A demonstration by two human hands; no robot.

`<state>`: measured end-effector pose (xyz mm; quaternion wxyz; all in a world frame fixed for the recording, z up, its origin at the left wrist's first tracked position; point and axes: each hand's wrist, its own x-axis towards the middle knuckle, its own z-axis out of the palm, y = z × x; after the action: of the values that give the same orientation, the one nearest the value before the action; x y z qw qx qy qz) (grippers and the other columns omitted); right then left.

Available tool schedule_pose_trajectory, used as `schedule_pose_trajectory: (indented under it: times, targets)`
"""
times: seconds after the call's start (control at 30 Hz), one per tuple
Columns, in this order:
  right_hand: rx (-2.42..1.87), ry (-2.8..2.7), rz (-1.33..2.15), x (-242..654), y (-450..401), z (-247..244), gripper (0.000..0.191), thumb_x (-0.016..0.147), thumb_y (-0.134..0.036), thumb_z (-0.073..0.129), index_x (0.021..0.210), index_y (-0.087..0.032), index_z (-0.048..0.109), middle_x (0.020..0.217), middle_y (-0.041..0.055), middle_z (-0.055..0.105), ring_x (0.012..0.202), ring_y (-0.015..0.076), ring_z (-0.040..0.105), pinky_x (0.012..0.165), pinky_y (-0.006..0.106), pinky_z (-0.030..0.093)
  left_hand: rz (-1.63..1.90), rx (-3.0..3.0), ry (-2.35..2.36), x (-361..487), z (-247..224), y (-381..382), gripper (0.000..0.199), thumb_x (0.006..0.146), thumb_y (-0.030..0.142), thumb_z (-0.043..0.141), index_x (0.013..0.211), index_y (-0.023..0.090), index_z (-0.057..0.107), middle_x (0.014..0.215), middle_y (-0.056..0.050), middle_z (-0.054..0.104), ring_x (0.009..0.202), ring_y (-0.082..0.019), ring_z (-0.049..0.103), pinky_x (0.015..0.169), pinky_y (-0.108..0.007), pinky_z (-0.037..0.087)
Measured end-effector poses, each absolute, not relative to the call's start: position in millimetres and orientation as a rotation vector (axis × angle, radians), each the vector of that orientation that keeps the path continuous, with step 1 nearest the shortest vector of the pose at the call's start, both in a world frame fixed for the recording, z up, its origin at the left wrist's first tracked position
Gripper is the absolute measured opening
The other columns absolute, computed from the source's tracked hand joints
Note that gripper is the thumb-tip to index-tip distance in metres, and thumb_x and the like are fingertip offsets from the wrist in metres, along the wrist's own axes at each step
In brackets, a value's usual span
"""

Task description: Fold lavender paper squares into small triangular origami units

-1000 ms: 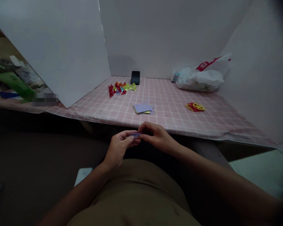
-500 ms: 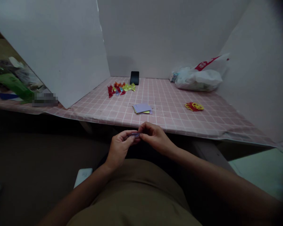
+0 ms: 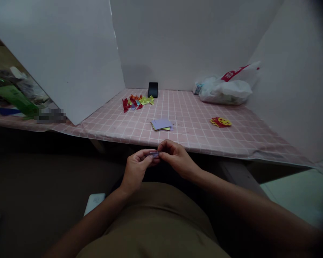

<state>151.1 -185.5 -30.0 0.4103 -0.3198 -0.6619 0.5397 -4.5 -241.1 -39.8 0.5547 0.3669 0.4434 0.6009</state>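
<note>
Between my two hands, just in front of the table's near edge, is a small folded piece of purple paper (image 3: 154, 154). My left hand (image 3: 136, 165) pinches its left part between thumb and fingers. With thumb and forefinger, my right hand (image 3: 174, 156) grips the right end. Fingers cover much of the paper, so its exact folded shape is hidden. Beyond my hands lies a stack of paper sheets (image 3: 162, 124), purple on top with yellow showing under it. Farther back on the left sits a cluster of small folded paper figures (image 3: 134, 101) in red, orange, yellow and blue.
A dark phone (image 3: 153, 90) leans upright at the back of the pink checked table (image 3: 188, 118). Red and yellow cut-outs (image 3: 221, 122) lie to the right, a white plastic bag (image 3: 226, 89) behind them. White panels (image 3: 91, 53) enclose the tabletop. A white device (image 3: 94, 203) is beside my left forearm.
The purple paper is tilted slightly, showing a little more of its surface between my fingers. Both hands keep nearly the same place and grip. The view has shifted very slightly.
</note>
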Motion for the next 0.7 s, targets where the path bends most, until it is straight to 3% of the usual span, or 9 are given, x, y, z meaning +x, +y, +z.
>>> schedule_pose_trajectory:
  times: [0.1,0.33,0.7]
  targets:
    - [-0.759,-1.756,1.294,156.6,-182.7,-23.4,0.007,0.084,-0.018,0.056,0.09,-0.019,0.059,0.083,0.0009,0.062,0.08,0.0158,0.059,0.076,0.032,0.048,1.393,0.713,1.01,-9.9,-36.2,-240.3,0.014,0.076,0.015,0.075,0.09,0.013,0.078,0.081,-0.005,0.079,0.074,-0.014,0.074,0.073,-0.022,0.061]
    - [-0.646,-2.184,0.686,162.4,-181.9,-17.4,0.011,0.088,-0.01,0.057,0.095,-0.018,0.061,0.094,0.0068,0.066,0.087,0.0187,0.062,0.078,0.032,0.048,1.295,0.5,0.928,-13.3,-32.2,-238.1,0.016,0.079,0.003,0.065,0.09,0.009,0.076,0.076,-0.007,0.078,0.068,-0.014,0.074,0.068,-0.023,0.063]
    - [-0.588,-2.336,0.43,165.1,-177.1,-22.6,0.016,0.096,-0.013,0.047,0.088,-0.019,0.059,0.084,0.0068,0.063,0.078,0.0193,0.059,0.072,0.032,0.046,1.248,0.521,0.937,-13.8,-34.7,-238.1,0.014,0.077,0.006,0.068,0.089,0.01,0.075,0.076,-0.007,0.077,0.068,-0.014,0.073,0.068,-0.023,0.061]
